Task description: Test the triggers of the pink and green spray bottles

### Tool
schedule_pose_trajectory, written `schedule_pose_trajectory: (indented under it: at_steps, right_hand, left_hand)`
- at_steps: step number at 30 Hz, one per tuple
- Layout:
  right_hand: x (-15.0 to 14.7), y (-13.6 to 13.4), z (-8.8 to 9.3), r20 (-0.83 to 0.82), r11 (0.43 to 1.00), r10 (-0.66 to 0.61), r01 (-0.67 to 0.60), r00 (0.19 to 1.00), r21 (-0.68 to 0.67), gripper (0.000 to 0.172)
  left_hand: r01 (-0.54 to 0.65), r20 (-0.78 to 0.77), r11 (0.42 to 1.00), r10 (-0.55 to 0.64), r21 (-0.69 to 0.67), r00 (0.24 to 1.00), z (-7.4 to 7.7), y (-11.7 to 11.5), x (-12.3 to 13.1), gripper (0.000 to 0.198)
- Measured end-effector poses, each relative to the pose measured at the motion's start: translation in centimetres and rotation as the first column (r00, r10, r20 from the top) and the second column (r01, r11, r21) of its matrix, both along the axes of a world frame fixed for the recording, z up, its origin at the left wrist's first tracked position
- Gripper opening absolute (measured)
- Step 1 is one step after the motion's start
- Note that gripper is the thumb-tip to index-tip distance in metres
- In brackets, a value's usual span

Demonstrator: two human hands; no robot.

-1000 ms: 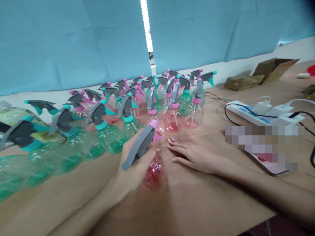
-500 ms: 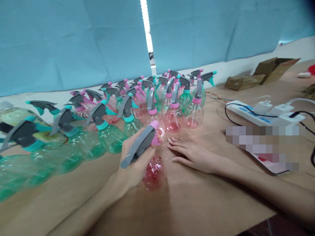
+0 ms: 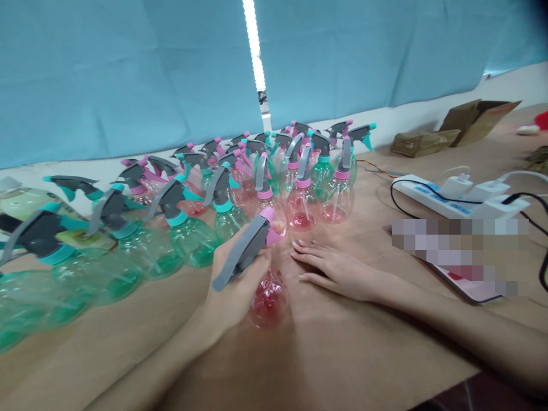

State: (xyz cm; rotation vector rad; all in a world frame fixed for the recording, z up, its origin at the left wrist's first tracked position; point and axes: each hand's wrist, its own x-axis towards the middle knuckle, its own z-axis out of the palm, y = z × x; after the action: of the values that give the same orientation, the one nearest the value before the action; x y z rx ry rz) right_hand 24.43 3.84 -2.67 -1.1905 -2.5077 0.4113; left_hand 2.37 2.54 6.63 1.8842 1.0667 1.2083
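My left hand is wrapped round the neck of a pink spray bottle with a grey and pink trigger head. The bottle stands on the brown table surface, and its neck is hidden by my fingers. To its right, my right hand lies flat on the table with fingers stretched out, holding nothing. Just beyond both hands stand other pink spray bottles. A row of green spray bottles runs along the left side.
Many more spray bottles crowd the back, near the blue sheet. At right are a white power strip with plugs and cables, a phone-like flat object, partly blurred out, and cardboard boxes. A larger clear bottle stands far left.
The trigger of the held bottle now sits slightly nearer its head, with my left fingertip showing beside it. The bottle has barely shifted. My right hand has not moved.
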Motion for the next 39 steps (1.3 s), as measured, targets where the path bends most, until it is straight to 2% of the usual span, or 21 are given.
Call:
schedule_pose_trajectory:
  at_steps: [4, 9, 16, 24, 29, 35, 39]
  right_hand:
    - [-0.02, 0.01, 0.04, 0.011, 1.0, 0.001, -0.001, 1.0, 0.0, 0.06]
    - [0.01, 0.04, -0.19, -0.02, 1.0, 0.003, -0.003, 1.0, 0.007, 0.059]
    - [0.04, -0.02, -0.02, -0.023, 1.0, 0.0, 0.0, 1.0, -0.002, 0.061]
    - [0.05, 0.01, -0.07, -0.028, 1.0, 0.0, 0.0, 1.0, -0.002, 0.059]
    - [0.1, 0.01, -0.12, -0.019, 1.0, 0.004, -0.004, 1.0, -0.007, 0.061]
    - [0.17, 0.02, -0.23, -0.044, 1.0, 0.008, -0.008, 0.999, 0.005, 0.059]
    - [0.09, 0.02, 0.07, 0.019, 1.0, 0.005, -0.005, 1.0, 0.001, 0.062]
  left_hand:
    - [-0.011, -0.011, 0.999, 0.012, 0.038, 1.0, 0.03, -0.05, 0.19, 0.001]
    - [-0.023, -0.019, 0.999, 0.024, 0.034, 1.0, -0.1, -0.07, 0.19, 0.012]
    - [-0.029, -0.043, 0.999, 0.03, 0.042, 0.999, -0.65, 0.05, -0.15, 0.005]
    - [-0.066, -0.042, 0.994, 0.07, 0.088, 0.997, -0.44, 0.0, 0.0, 0.012]
    - [-0.066, -0.026, 0.996, 0.068, 0.057, 0.997, -0.17, -0.15, 0.12, 0.029]
    - [-0.071, -0.033, 0.997, 0.071, 0.015, 0.997, -0.47, -0.08, -0.07, 0.01]
    - [-0.018, -0.033, 1.0, 0.017, -0.015, 0.999, -0.07, -0.1, 0.01, 0.012]
